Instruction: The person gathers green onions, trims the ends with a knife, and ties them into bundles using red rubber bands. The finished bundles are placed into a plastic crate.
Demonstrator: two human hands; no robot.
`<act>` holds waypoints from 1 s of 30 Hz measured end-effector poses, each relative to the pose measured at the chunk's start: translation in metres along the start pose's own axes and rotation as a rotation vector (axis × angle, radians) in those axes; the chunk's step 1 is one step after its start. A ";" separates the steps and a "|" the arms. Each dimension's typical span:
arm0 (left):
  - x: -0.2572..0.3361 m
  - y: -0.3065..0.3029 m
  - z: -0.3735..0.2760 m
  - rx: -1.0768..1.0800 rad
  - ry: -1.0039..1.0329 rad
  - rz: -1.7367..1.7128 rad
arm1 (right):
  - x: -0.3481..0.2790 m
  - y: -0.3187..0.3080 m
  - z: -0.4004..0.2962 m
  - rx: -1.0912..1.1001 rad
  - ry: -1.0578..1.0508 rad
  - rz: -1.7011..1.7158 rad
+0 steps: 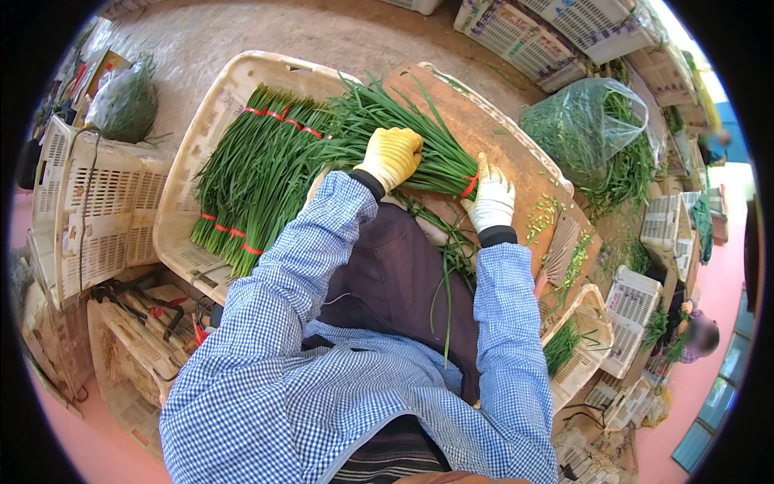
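Note:
My left hand (392, 156), in a yellow glove, is curled over the middle of a bundle of garlic chives (444, 158). At the bundle's cut end, my right hand (493, 193) in a white glove grips it beside a red band (470, 184). The bundle lies slanted over a wooden board (505, 145), its loose leaf tips reaching over a white plastic crate (208, 124). Inside that crate, several banded chive bundles (266, 175) lie side by side. Loose chive leaves (456, 248) hang from the board's edge onto my lap.
A small whisk broom (561, 242) and pale trimmings (541, 215) lie on the board's right. Beyond it sits a clear plastic bag of greens (589, 130). A crate with chives (565, 348) stands by my right arm, stacked crates (115, 199) at left. Another person (695, 333) is far right.

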State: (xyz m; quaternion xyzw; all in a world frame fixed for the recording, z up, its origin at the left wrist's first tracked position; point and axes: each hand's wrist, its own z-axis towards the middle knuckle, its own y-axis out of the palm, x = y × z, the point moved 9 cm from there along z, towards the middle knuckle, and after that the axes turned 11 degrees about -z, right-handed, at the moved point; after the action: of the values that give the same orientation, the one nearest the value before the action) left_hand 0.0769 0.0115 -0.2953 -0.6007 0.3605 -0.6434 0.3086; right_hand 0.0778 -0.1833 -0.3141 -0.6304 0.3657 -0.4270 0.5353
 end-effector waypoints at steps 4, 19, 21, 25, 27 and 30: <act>-0.001 0.000 0.003 0.021 0.016 -0.018 | -0.001 -0.001 0.000 0.011 -0.002 0.000; -0.101 -0.031 -0.019 0.616 -0.371 -1.244 | 0.007 -0.003 0.010 -0.078 0.018 0.053; -0.119 -0.057 -0.037 0.663 -0.386 -1.234 | 0.008 -0.020 0.018 -0.145 0.012 0.067; -0.157 -0.085 -0.073 0.679 -0.344 -0.958 | 0.042 -0.005 0.017 -0.402 -0.047 0.505; -0.152 -0.079 -0.087 0.636 -0.388 -1.010 | 0.055 0.010 0.011 -0.526 0.027 0.606; -0.141 -0.051 -0.094 0.580 -0.350 -0.914 | 0.067 0.030 0.009 -0.565 0.078 0.675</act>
State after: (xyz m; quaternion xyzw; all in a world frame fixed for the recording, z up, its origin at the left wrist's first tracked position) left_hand -0.0026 0.1650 -0.3323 -0.6840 -0.1840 -0.6752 0.2060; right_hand 0.1109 -0.2461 -0.3340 -0.5805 0.6735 -0.1350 0.4373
